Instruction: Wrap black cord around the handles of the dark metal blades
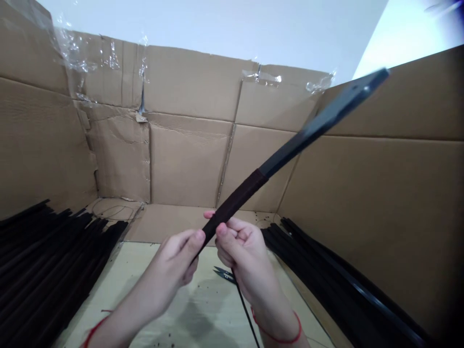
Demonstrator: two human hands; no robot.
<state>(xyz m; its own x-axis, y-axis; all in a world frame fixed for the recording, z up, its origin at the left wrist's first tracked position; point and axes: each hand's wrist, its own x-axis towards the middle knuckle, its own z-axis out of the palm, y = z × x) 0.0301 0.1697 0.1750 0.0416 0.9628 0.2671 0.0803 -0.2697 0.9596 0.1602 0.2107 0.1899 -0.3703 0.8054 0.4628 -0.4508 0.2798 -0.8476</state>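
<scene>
Both my hands hold one long black bar (319,123) that slants up to the right, its far end flat with a small hole. A dark brown wrapped section (237,200) covers its lower part. My left hand (177,263) pinches the wrapped end from the left. My right hand (241,251) closes round the same end from the right. A thin black cord (248,314) hangs down from under my right hand. Small scissors (224,274) lie on the pale surface just below my hands.
Cardboard walls (188,159) patched with clear tape enclose the work area on three sides. A pile of black bars (47,270) lies at the left. Another stack of black bars (337,285) runs along the right wall. The surface (145,270) is pale wood.
</scene>
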